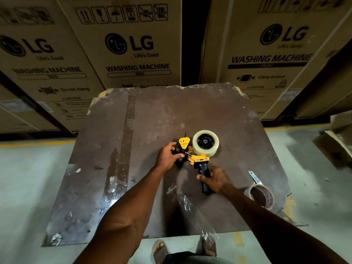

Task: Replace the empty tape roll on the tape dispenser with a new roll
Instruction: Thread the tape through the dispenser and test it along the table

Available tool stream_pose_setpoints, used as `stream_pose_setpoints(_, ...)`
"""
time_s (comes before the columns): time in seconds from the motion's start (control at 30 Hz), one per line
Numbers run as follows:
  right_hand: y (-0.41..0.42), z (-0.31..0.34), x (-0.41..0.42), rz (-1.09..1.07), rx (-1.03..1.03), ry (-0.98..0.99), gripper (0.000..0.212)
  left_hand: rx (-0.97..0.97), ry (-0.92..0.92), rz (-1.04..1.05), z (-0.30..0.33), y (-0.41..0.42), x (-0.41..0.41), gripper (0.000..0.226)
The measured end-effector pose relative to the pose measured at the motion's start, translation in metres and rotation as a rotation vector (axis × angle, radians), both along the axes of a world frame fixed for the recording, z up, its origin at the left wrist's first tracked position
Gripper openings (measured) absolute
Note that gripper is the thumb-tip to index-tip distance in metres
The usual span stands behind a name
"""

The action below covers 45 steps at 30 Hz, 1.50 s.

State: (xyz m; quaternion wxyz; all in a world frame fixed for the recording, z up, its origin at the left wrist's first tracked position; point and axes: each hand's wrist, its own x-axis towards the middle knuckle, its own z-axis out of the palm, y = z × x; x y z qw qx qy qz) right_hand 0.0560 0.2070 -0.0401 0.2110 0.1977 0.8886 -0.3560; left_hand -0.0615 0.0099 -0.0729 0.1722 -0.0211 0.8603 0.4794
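A yellow and black tape dispenser (198, 159) lies on the brown board (144, 130). A full clear tape roll (205, 142) sits on its hub. My right hand (215, 180) grips the black handle. My left hand (168, 156) holds the front end of the dispenser by the roller and yellow guard plate (184, 142), fingers curled round it. An empty cardboard tape core (260, 196) lies on the board at the right, a short strip of tape sticking up from it.
Large cardboard washing machine boxes (129, 44) stand behind the board. More cardboard (335, 145) lies at the right. Scraps of clear tape (186, 202) stick to the board near its front edge. My sandalled feet (162, 250) stand on the concrete floor.
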Motion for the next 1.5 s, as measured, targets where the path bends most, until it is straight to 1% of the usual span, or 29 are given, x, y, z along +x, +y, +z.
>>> stream_pose_setpoints(0.13, 0.004, -0.001, -0.003, -0.006, -0.040, 0.011, 0.030, 0.007, 0.007, -0.020, -0.004, -0.007, -0.006, 0.028)
stream_pose_setpoints(0.2, 0.005, -0.001, -0.004, -0.007, -0.057, 0.023, 0.027, -0.014, 0.024, -0.049, -0.003, -0.008, -0.007, 0.021)
stream_pose_setpoints(0.5, 0.019, -0.008, -0.007, -0.044, -0.113, 0.038, 0.019, -0.020, 0.034, -0.130, -0.005, -0.011, -0.010, 0.018)
stream_pose_setpoints(0.67, 0.023, -0.017, -0.007, -0.061, -0.177, 0.034, 0.016, 0.000, 0.005, -0.186, -0.001, -0.015, -0.009, 0.021)
stream_pose_setpoints(0.83, 0.022, -0.007, -0.007, -0.075, -0.214, 0.028, 0.016, -0.004, 0.015, -0.228, -0.001, -0.019, -0.015, 0.024)
stream_pose_setpoints(1.03, 0.032, -0.003, -0.008, -0.045, -0.194, 0.015, 0.028, 0.042, -0.049, -0.304, 0.010, -0.021, -0.026, 0.019)
stream_pose_setpoints(1.2, 0.033, -0.001, -0.007, -0.013, -0.171, 0.007, 0.021, 0.075, -0.131, -0.361, 0.012, -0.024, -0.038, 0.022)
stream_pose_setpoints(1.3, 0.033, -0.003, -0.008, -0.007, -0.170, 0.011, 0.021, 0.086, -0.164, -0.334, 0.014, -0.021, -0.043, 0.020)
stream_pose_setpoints(1.4, 0.035, -0.002, -0.010, 0.011, -0.157, -0.009, 0.025, 0.034, -0.117, -0.336, 0.014, -0.022, -0.049, 0.017)
stream_pose_setpoints(1.5, 0.035, 0.000, -0.007, 0.049, -0.129, -0.007, 0.027, -0.025, -0.061, -0.394, 0.015, -0.024, -0.054, 0.014)
